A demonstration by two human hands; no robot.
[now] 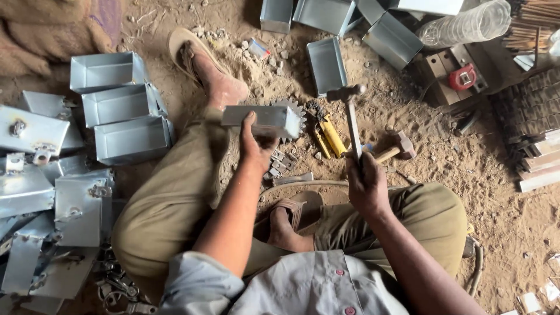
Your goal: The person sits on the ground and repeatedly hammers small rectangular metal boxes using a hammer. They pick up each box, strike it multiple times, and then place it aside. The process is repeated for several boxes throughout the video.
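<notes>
While the left hand (255, 146) grips a metal box (261, 119) steady over a toothed gear (294, 114) on the sandy ground, the right hand (366, 184) clenches a raised hammer (350, 111). This looks like the striking step; the next blow calls for a true aim at the box edge, clear of the thumb.

Soft, even daylight fills the frame; shadows are faint and short on the sandy dirt floor (455, 169). The folded grey sheet-metal boxes (119, 105) at left carry a mild sheen without hard glare. Focus is sharp centrally; the edges bend slightly, and the upper corners dim.
</notes>
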